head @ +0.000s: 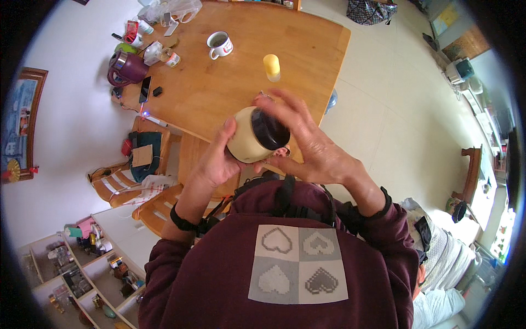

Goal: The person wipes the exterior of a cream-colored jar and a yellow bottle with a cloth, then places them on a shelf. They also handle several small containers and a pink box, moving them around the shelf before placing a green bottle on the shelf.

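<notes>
A rounded cream-coloured jar (246, 140) with a dark, glossy lid (270, 128) is held tilted above the near edge of the wooden table (242, 86). My left hand (218, 161) grips the jar's body, thumb along its side. My right hand (304, 140) arches over the lid, its fingers spread around the rim; whether they press on it I cannot tell. Past the hands, a small yellow cylinder with a pale base (271, 67) stands on the table. A white enamel-style mug (220, 44) with a dark rim sits farther back, its handle towards me.
Along the table's left side are a purple kettle (129, 69), a phone (145, 89) on a cable, a small clear jar (170, 57) and plastic bags (181, 10). Wooden chairs (119, 181) with items on them stand at the left, beyond an open compartment drawer (88, 263).
</notes>
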The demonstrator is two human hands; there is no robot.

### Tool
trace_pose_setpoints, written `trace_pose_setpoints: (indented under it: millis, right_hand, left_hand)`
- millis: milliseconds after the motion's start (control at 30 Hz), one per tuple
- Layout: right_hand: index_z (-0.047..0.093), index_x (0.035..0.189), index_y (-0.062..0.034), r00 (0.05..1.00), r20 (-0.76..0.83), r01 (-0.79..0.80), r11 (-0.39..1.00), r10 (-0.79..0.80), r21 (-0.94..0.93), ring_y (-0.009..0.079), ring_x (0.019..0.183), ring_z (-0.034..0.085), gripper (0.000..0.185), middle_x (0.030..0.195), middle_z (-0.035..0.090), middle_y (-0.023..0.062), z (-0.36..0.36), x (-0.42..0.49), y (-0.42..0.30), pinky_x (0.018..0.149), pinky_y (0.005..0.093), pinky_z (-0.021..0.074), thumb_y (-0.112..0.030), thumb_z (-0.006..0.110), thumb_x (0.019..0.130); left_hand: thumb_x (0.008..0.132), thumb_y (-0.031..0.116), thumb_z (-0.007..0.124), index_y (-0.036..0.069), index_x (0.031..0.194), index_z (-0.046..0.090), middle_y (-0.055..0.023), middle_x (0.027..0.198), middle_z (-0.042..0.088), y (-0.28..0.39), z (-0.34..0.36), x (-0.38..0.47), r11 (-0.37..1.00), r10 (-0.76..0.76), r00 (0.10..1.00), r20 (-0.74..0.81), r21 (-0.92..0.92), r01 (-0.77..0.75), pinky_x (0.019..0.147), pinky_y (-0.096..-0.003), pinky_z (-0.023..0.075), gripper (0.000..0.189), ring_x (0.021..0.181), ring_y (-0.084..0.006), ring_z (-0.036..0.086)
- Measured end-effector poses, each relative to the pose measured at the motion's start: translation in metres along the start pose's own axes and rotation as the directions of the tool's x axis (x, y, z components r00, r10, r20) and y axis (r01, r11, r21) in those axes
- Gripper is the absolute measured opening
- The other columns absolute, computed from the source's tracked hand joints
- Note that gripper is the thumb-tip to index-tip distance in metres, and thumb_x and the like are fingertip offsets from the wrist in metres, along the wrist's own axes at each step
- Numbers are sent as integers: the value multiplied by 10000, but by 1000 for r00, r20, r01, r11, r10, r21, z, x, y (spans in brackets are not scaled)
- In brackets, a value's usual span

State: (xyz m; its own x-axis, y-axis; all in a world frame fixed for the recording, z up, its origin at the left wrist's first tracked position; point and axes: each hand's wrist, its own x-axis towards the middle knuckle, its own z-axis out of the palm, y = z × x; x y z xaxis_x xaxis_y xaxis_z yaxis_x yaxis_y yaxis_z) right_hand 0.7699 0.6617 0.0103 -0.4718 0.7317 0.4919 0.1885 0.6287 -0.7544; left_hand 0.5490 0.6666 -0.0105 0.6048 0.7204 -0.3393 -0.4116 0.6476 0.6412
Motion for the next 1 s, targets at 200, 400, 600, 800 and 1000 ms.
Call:
trace_pose_setpoints:
  millis: [200, 400, 600, 800, 1000]
  right_hand:
    - [406, 1317, -45, 835, 174, -536, 701, 522, 470, 226, 1101, 566, 604, 1222, 495, 206, -43, -61, -21, 866, 350, 512, -389, 668, 895]
    - [433, 1352, -79, 976, -12, -209, 957, 216, 203, 287, 1200, 529, 696, 1316, 468, 131, -65, -121, -32, 945, 403, 515, -43, 781, 750]
    - [418, 1348, -83, 998, -39, -53, 998, 54, 26, 287, 1242, 483, 684, 1378, 395, 122, -79, -166, -32, 946, 395, 516, -75, 782, 769]
    - [329, 1360, -7, 764, 270, -583, 446, 586, 679, 269, 1074, 602, 679, 1329, 420, 201, -96, -185, -34, 865, 371, 540, -370, 669, 899]
    - [331, 1393, -31, 883, 18, -405, 741, 469, 535, 189, 1128, 529, 702, 1267, 470, 177, -95, -200, -46, 900, 312, 495, -373, 683, 892]
  left_hand:
    - [828, 376, 736, 75, 1386, 343, -141, 1464, 338, -42, 59, 5, 685, 379, 918, 113, 633, -361, 1083, -406, 336, 746, 1352, -247, 365]
    - [851, 443, 681, 81, 1372, 365, -106, 1446, 338, -75, 89, 6, 708, 272, 959, 85, 658, -259, 813, -344, 524, 708, 1225, -221, 482]
    - [861, 486, 642, 87, 1371, 375, -72, 1312, 460, -99, 113, 5, 874, -28, 997, -65, 483, 56, 624, -294, 540, 700, 1104, -206, 549]
    - [835, 491, 670, 50, 1357, 416, -96, 1278, 505, -119, 133, 19, 493, 285, 947, 147, 825, -276, 974, -347, 420, 729, 1193, -208, 493]
    - [810, 466, 701, 53, 1350, 419, -86, 1245, 484, -124, 150, 18, 595, 216, 971, 106, 774, -217, 961, -320, 404, 736, 1155, -180, 476]
